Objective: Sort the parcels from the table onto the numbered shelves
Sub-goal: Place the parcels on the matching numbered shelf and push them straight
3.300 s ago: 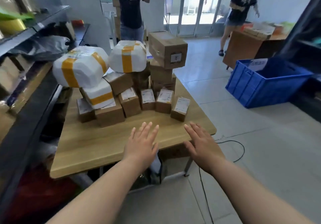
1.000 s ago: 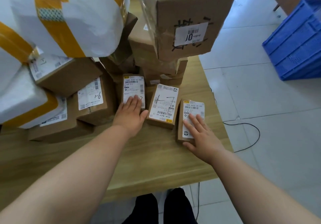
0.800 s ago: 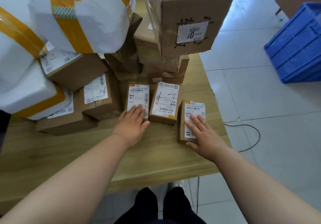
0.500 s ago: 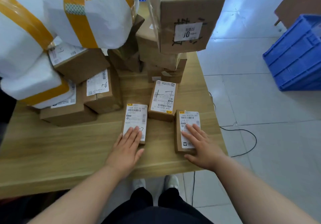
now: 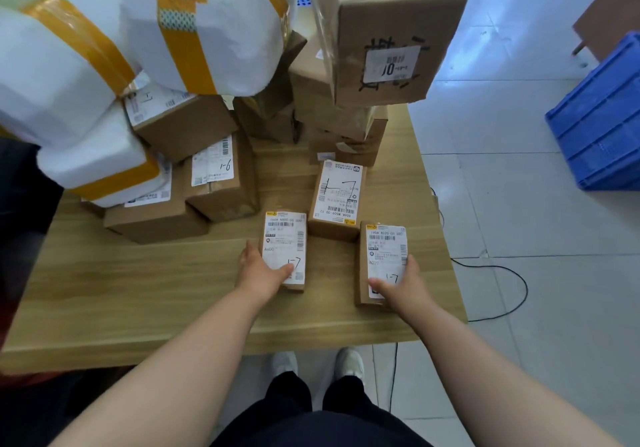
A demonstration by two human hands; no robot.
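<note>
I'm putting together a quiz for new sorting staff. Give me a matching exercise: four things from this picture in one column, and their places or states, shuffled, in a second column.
Column A
1 left hand
2 right hand
3 carton labelled 10
4 blue crate

Column B
a stands on the floor
b tops the carton stack
c grips the right small box, by the table edge
d grips the left small box

Pairs: 1-d, 2-c, 3-b, 4-a
</note>
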